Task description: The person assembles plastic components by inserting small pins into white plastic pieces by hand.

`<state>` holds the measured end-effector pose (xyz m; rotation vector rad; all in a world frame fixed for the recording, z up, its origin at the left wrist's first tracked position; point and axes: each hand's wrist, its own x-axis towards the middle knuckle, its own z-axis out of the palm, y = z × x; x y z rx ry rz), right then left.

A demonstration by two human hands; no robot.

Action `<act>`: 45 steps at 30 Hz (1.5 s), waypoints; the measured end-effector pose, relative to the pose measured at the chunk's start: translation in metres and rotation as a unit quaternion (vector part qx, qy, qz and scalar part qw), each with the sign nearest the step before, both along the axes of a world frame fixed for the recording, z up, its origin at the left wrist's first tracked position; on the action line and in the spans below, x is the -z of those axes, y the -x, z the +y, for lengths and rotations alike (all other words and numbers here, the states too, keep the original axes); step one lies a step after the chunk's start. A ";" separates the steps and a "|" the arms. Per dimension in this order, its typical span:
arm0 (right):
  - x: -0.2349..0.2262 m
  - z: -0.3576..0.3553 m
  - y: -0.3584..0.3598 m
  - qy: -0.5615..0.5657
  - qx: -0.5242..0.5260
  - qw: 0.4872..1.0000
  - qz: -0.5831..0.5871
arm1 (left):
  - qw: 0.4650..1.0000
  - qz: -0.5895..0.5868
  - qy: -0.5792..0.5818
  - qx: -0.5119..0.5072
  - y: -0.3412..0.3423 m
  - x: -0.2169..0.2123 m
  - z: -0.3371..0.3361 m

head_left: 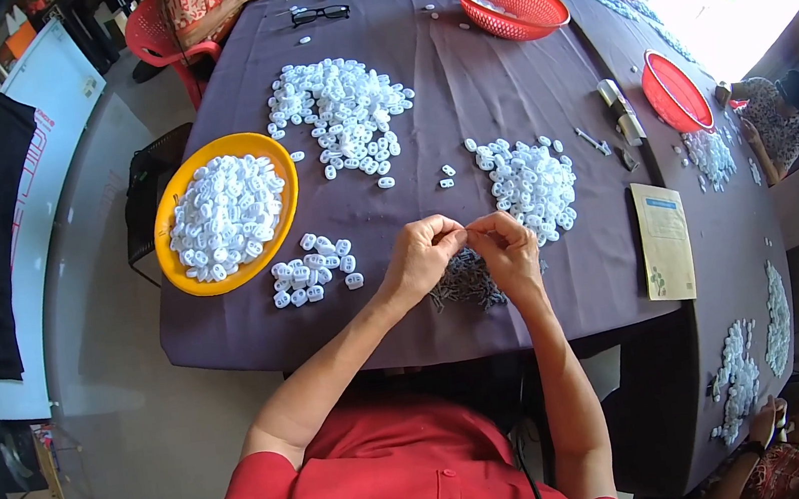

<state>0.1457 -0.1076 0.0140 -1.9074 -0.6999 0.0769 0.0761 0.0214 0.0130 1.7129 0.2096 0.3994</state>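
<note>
My left hand and my right hand meet near the table's front edge, thumbs and fingertips pinched together. Whatever sits between the fingertips is too small to make out. Under and just behind them lies a heap of thin dark grey pieces, partly covered by the hands. Beyond my right hand is a pile of small white oval plastic parts with two dark openings. A smaller group of similar white parts lies left of my left hand.
A yellow bowl heaped with white parts stands at the left edge. A larger white pile, eyeglasses and a red basket lie farther back. A beige packet rests at right. Other people sit around the tables.
</note>
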 end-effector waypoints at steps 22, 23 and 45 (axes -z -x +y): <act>-0.008 -0.026 0.001 -0.015 -0.003 0.998 -0.063 | 0.993 0.033 -0.117 0.008 -0.024 0.000 0.001; -0.010 -0.029 0.000 -0.005 0.015 0.996 -0.087 | 0.970 -0.027 -0.235 -0.059 -0.034 0.004 0.007; 0.008 -0.041 0.008 -0.127 0.056 0.986 -0.093 | 0.979 0.156 0.019 0.133 -0.016 -0.026 0.003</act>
